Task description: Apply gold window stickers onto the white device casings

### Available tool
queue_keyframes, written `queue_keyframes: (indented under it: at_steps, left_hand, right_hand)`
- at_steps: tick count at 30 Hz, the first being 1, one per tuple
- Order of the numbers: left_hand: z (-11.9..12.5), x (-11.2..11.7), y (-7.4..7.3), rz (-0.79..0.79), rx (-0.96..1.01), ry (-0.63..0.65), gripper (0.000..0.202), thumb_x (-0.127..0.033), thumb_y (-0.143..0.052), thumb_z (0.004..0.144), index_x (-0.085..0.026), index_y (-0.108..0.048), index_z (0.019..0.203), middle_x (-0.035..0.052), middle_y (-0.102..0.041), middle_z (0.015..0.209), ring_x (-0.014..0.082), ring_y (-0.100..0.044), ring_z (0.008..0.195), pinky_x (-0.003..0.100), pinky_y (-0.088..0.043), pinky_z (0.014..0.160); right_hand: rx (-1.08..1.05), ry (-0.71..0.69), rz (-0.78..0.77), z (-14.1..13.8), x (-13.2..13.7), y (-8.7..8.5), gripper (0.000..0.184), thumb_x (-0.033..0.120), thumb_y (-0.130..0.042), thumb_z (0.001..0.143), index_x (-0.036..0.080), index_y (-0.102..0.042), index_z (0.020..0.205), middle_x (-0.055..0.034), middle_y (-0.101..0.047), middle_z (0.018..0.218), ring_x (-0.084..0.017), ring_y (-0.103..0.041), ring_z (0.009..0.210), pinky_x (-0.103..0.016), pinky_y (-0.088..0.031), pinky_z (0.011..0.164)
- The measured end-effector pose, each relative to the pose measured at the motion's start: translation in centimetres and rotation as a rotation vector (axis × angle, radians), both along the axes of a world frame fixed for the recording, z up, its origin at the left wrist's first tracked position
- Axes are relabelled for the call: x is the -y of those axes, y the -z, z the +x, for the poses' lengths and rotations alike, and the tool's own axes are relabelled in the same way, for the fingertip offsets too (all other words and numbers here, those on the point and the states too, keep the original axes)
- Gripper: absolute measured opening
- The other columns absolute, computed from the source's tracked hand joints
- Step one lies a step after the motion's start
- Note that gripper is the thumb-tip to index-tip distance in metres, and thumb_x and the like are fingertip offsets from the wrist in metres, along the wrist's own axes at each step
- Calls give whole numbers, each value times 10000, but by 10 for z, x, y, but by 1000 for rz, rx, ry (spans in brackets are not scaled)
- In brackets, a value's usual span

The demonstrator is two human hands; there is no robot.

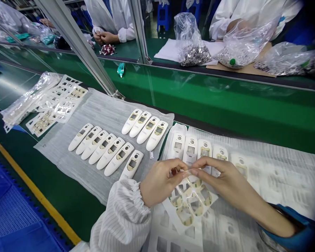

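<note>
Plastic housings (110,156) on foam sheet (94,112)

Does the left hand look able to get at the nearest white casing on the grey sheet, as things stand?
Probably yes: the left hand lies right beside that white plastic casing, nothing between them, though it pinches a clear film.
</note>
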State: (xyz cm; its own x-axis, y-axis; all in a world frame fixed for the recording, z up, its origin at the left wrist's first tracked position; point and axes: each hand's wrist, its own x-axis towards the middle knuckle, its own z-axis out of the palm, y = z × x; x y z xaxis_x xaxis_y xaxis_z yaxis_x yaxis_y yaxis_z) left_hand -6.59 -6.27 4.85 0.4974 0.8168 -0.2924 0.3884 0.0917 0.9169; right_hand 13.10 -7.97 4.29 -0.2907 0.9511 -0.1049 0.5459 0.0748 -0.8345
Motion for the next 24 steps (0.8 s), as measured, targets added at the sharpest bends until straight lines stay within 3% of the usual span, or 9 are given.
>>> queue_keyframes:
  at_steps: [3, 6, 9, 12, 16, 20, 24]
  left_hand:
    - [1, 1, 0, -32, 4, 15, 180, -334, -517, 883, -186, -616, 854, -19, -575, 710, 114, -497, 641, 236, -383, 611]
    - [1, 1, 0, -70, 29, 32, 191, -327, -527, 878, -185, -603, 981, -18, -578, 736, 119, -515, 668, 230, -389, 605]
    - [1, 2, -2, -65, 49, 29, 182, -297, -515, 886, -183, -616, 985, -36, -530, 656, 105, -470, 607, 224, -363, 575]
    - [-1, 3, -7, -90, 52, 6, 212, -307, -502, 891, -163, -638, 818, -39, -475, 599, 86, -383, 536, 220, -308, 514]
    - [-4, 5, -8, -145, 137, 21, 243, -305, -509, 888, -183, -631, 1059, -73, -352, 518, 84, -313, 482, 218, -279, 492]
    - [-4, 7, -5, -149, 211, 17, 266, -359, -499, 897, -184, -685, 969, 2, -593, 714, 117, -485, 608, 240, -374, 578]
    - [-3, 11, -9, -103, 210, -22, 247, -331, -518, 894, -170, -700, 933, 36, -647, 843, 156, -567, 774, 259, -418, 680]
  right_hand:
    - [-26, -5, -63, -2, -3, -4, 231, 392, -492, 912, 255, -614, 772, 34, -635, 692, -139, -601, 625, -249, -465, 537]
    - [-24, 4, -51, -6, 0, -2, 237, 392, -467, 923, 248, -592, 781, 39, -593, 636, -133, -561, 559, -252, -435, 498]
    - [-35, 53, -62, -7, 6, 1, 229, 407, -449, 931, 246, -576, 829, 21, -603, 686, -144, -577, 594, -258, -451, 493]
    - [-9, 165, 115, -6, 11, 2, 176, 392, -554, 885, 255, -551, 996, -19, -627, 925, -160, -608, 734, -275, -506, 564]
    - [16, 20, 404, -5, 15, -2, 238, 244, -609, 865, 278, -552, 1093, -36, -589, 1044, -182, -587, 943, -330, -524, 771]
    - [-41, -70, 491, -8, 20, -3, 274, 177, -620, 852, 264, -566, 1106, -32, -626, 1001, -186, -599, 943, -333, -532, 773]
    - [-47, -28, 528, -9, 24, -3, 309, 150, -629, 839, 256, -567, 1122, -39, -639, 994, -194, -603, 926, -345, -535, 742]
